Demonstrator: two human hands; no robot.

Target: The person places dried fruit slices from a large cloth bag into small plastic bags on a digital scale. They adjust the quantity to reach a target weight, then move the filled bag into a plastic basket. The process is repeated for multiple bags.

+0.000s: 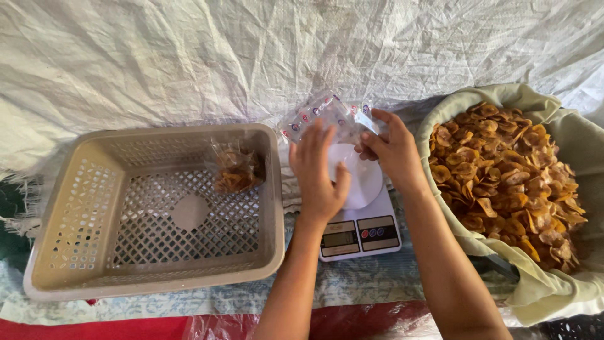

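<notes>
Both hands over the kitchen scale (360, 234). Left hand (318, 176) flat, fingers spread wide, palm down above the scale's round white pan; whether it touches the pan cannot be told, since the hand covers that side. Right hand (391, 150) at the far edge of the scale, fingers pinched on a clear plastic bag (319, 117) (empty, as far as shows) with small red and blue printed marks along it. The bag stretches away from the scale toward the wall sheet, its near end hidden behind both hands.

The scale's display and two round buttons face the camera; reading too small to make out.

Left of the scale, a beige plastic basket (151, 208) with lattice walls; in its far corner nearest the scale lies one filled bag of chips (235, 169). Right of the scale, a cloth-lined tub (547, 296) heaped with golden-brown chips (506, 173), cut off by the frame edge.
</notes>
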